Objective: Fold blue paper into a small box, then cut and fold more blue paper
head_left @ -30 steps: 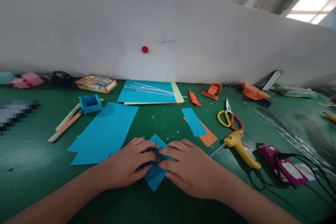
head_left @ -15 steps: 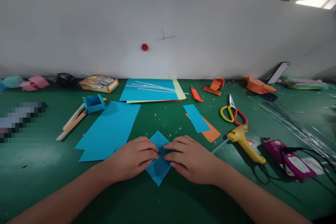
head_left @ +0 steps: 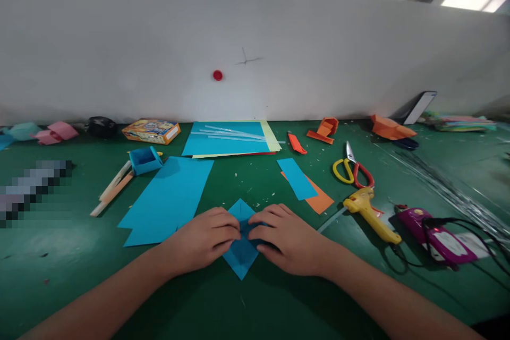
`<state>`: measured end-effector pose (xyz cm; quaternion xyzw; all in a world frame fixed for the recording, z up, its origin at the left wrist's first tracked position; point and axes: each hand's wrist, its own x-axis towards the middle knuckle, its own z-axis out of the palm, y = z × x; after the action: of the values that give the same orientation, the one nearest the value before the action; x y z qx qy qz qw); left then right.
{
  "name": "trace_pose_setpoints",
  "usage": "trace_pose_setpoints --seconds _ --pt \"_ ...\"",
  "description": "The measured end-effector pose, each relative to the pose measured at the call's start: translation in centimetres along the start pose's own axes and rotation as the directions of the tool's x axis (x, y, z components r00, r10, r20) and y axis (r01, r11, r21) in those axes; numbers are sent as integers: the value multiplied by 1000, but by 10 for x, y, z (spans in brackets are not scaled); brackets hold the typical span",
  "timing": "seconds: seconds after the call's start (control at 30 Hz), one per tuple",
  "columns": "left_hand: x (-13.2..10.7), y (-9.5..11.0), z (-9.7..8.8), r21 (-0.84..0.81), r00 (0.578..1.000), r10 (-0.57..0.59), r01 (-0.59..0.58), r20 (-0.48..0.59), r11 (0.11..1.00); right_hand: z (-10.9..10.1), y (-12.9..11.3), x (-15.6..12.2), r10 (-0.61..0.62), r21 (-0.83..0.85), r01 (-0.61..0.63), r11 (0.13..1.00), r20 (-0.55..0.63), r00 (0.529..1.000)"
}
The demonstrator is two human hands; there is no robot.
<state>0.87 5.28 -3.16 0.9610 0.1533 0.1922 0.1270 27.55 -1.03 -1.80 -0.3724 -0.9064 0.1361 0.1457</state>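
A creased blue sheet of paper [head_left: 241,259] lies as a diamond on the green table, one corner toward me. My left hand [head_left: 209,238] grips its left side, fingers curled and pressed together. On the opposite side my right hand [head_left: 281,239] holds the paper the same way, with fingertips near the centre crease. Both side corners are hidden under my hands. Left of my left hand lie larger blue paper pieces [head_left: 169,196]. Beyond my right hand, a small blue strip [head_left: 297,179] overlaps an orange paper piece [head_left: 322,202].
On the right are scissors [head_left: 350,164], a yellow glue gun [head_left: 372,217] and a purple device [head_left: 434,236] with cables. A paper stack [head_left: 227,141] bearing clear sticks, an orange cutter [head_left: 297,143] and a patterned box [head_left: 151,131] stand toward the white wall. A blue paper box [head_left: 145,161] sits left.
The camera view has shifted slightly. My hands stay on the blue paper in nearly the same pose, and a dark shadow on its lower part has lessened.
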Motion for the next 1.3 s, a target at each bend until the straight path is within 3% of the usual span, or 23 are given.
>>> trace_pose_setpoints --seconds 1.3 --pt "-2 -3 2 28 1000 29 -28 -11 999 -3 6 0 -10 54 9 998 18 1000"
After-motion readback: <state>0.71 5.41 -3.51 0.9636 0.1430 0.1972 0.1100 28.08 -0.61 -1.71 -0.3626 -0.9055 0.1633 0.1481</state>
